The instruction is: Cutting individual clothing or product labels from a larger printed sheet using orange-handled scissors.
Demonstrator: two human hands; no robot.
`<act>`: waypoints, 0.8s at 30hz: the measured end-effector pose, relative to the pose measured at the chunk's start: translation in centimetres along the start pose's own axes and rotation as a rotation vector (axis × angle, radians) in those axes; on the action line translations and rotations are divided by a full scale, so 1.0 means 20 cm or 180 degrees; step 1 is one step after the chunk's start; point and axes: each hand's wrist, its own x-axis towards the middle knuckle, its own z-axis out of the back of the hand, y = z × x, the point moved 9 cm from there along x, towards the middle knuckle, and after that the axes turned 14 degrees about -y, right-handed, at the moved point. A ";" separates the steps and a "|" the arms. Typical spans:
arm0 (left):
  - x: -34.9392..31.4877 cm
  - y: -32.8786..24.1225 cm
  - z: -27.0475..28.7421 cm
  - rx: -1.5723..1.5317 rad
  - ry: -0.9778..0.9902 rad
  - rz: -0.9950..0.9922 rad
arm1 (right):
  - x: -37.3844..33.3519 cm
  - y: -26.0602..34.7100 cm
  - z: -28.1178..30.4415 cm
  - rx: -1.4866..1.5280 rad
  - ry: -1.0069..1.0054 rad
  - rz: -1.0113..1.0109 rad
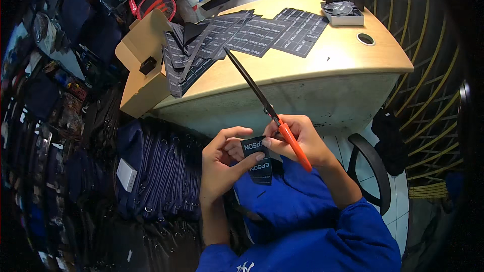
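Observation:
My left hand (218,163) pinches a small dark printed label strip (261,176) between thumb and fingers, above my lap. A pair of scissors (289,140) with orange handles and long dark blades lies in my right hand (311,143). Its blades point up and away toward the desk, and they look closed together. My right thumb and fingertips also touch the upper end of the label strip. Beyond my hands, large dark sheets of printed labels (257,35) lie overlapping on the desk.
The pale wooden desk (353,55) has a curved front edge. On it are an open cardboard box (146,88) at the left and a small white box (345,19) of dark pieces at the far right. Stacked dark blue bags (156,171) stand left, a black chair armrest (375,171) right.

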 end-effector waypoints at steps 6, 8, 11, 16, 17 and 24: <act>-0.07 0.02 0.01 -0.0765 -0.0648 0.0028 | 0.01 0.00 -0.01 -0.0112 -0.0281 0.0133; -0.09 0.05 0.05 -0.0389 -0.0534 -0.0129 | 0.01 0.00 -0.02 0.0048 -0.0365 0.0182; -0.11 0.04 0.05 -0.0373 -0.0562 -0.0232 | 0.01 0.02 -0.03 0.0183 -0.0416 0.0181; -0.08 0.03 0.04 -0.0096 -0.0268 -0.0327 | 0.01 0.05 -0.03 0.0008 -0.0483 0.0248; -0.08 0.03 0.04 -0.0097 -0.0265 -0.0331 | 0.01 0.05 -0.02 0.0007 -0.0485 0.0252; -0.10 -0.01 0.10 0.0015 -0.0388 -0.0213 | -0.04 0.07 0.01 0.0165 -0.0311 0.0518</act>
